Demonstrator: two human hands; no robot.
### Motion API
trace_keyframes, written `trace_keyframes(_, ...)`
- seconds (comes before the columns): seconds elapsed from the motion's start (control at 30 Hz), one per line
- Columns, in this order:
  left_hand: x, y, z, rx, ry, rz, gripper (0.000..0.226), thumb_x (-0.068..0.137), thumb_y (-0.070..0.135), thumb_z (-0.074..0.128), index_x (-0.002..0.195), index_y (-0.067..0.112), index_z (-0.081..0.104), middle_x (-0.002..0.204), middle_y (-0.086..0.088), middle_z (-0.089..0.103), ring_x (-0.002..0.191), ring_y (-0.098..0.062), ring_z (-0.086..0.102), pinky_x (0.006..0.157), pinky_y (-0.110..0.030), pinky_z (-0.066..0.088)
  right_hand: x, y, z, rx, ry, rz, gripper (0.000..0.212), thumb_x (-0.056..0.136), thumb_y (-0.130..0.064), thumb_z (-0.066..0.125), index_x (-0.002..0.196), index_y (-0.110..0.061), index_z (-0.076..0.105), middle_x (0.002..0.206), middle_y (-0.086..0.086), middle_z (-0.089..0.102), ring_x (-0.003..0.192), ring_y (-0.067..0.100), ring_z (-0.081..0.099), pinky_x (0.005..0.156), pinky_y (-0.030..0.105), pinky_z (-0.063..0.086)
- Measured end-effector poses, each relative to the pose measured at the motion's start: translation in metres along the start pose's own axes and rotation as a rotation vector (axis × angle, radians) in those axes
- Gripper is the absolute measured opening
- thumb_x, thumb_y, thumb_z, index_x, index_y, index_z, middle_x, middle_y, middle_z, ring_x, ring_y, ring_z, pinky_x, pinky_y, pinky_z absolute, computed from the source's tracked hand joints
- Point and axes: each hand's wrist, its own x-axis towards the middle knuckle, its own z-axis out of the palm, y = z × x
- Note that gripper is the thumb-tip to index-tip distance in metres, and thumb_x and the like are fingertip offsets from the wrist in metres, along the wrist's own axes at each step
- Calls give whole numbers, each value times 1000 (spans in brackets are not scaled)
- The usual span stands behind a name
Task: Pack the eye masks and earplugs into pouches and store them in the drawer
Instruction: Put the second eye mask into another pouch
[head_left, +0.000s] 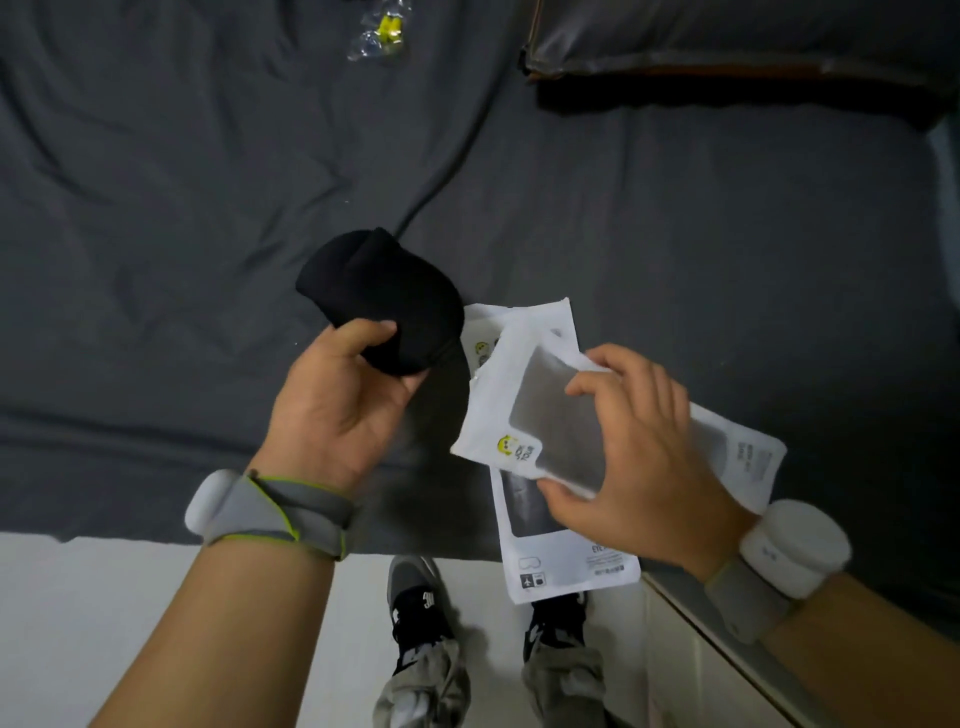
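My left hand grips a folded black eye mask above the dark grey bed sheet. To its right, my right hand holds a white pouch with a clear window, thumb and fingers curled round its edges, its opening turned toward the mask. More white pouches lie under it: one hangs over the bed's near edge, another pokes out behind my right hand. Small clear packets with yellow earplugs lie far up the bed.
A dark pillow sits at the top right of the bed. Below the bed edge are the white floor and my shoes. A pale furniture edge runs along the lower right.
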Motion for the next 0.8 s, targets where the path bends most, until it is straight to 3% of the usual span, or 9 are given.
trace_keyframes(0.1,-2,5,7,-73,11,41,48,93,-8,44,140,0,49,136,-17,62,121,-32,64,101,-50,51,-3,-6,3,3,1,12,63,63,-53,70,115,-21,52,137,2,43,125,22,40,102,46,38)
trace_keyframes(0.2,-7,7,11,-100,23,47,39,94,-8,47,132,-1,56,132,-18,65,120,-33,65,104,-51,49,-2,-8,4,14,46,44,65,63,-53,73,116,-21,52,138,3,43,125,23,41,103,45,38)
trace_keyframes(0.37,-14,-16,18,25,54,12,38,91,-7,55,128,-4,60,120,-18,71,105,-31,72,92,-48,57,4,-14,3,22,101,76,65,62,-50,73,115,-19,53,137,4,43,126,25,42,105,45,35)
trace_keyframes(0.5,-19,-27,19,197,69,32,16,87,-7,61,84,6,69,79,-9,75,71,-23,73,72,-39,61,7,-14,4,0,89,69,67,62,-52,73,118,-20,52,139,3,42,128,23,40,107,45,33)
trace_keyframes(0.53,-19,-29,18,230,78,48,16,86,-7,63,83,7,69,79,-9,75,71,-23,72,74,-39,59,7,-13,4,-7,89,67,68,63,-52,73,118,-19,52,139,3,42,128,23,40,106,45,33)
trace_keyframes(0.63,-22,-29,18,317,89,78,24,82,-5,68,105,1,70,95,-13,75,77,-24,73,80,-39,58,8,-12,3,-24,93,64,68,63,-52,73,118,-19,53,139,4,43,128,24,40,105,47,35)
trace_keyframes(0.7,-26,-32,19,409,88,86,25,81,-2,71,106,0,71,91,-11,77,73,-20,73,72,-32,59,8,-11,3,-42,94,58,68,63,-52,73,118,-18,54,138,5,45,127,25,42,104,48,35)
trace_keyframes(0.8,-33,-32,21,548,64,38,10,83,4,73,89,12,72,70,4,76,53,-5,68,48,-16,50,5,-9,4,-43,90,64,68,62,-51,72,119,-18,53,137,5,45,126,26,43,103,47,36)
